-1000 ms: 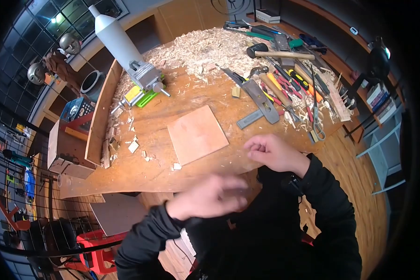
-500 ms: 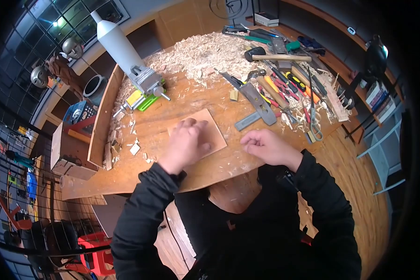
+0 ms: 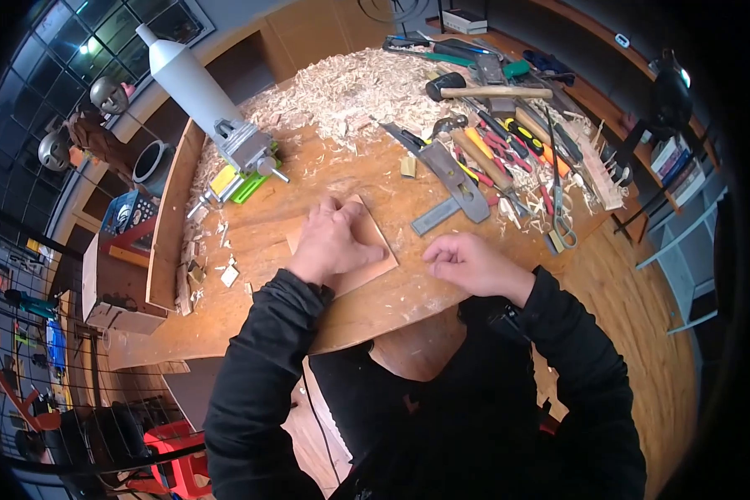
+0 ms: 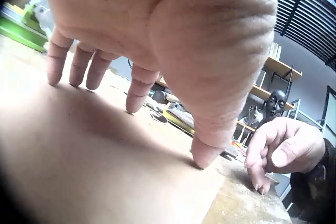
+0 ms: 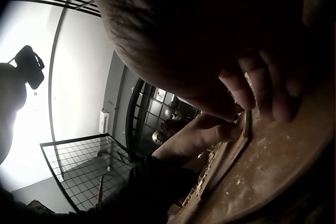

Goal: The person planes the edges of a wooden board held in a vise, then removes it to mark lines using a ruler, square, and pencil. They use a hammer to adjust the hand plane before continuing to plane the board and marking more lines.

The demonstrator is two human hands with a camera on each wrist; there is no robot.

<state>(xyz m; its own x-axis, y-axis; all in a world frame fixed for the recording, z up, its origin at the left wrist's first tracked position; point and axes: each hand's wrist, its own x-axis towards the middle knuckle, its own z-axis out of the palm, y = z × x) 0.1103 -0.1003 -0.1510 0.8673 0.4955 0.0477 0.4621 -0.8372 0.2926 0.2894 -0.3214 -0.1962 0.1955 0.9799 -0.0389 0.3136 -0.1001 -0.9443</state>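
Observation:
A square, thin wooden board point(image 3: 365, 271) lies flat on the workbench point(image 3: 250, 321). My left hand point(image 3: 333, 242) rests on it, palm down; in the left wrist view its fingertips and thumb tip touch the board point(image 4: 100, 150) with the palm raised. My right hand point(image 3: 472, 264) is at the bench's front edge, right of the board, fingers loosely curled, holding nothing. The left wrist view shows this right hand point(image 4: 286, 150) apart from the board.
Wood shavings point(image 3: 342, 92) cover the bench's back. At the right are a metal plane point(image 3: 454, 179), a mallet point(image 3: 446, 86), scissors point(image 3: 562, 225) and several hand tools. A vise point(image 3: 248, 150) stands at the left beside a wooden side rail point(image 3: 171, 221).
My left hand has moved forward from the bench's front edge onto the board and spread its thumb. The right hand has stayed in nearly the same place.

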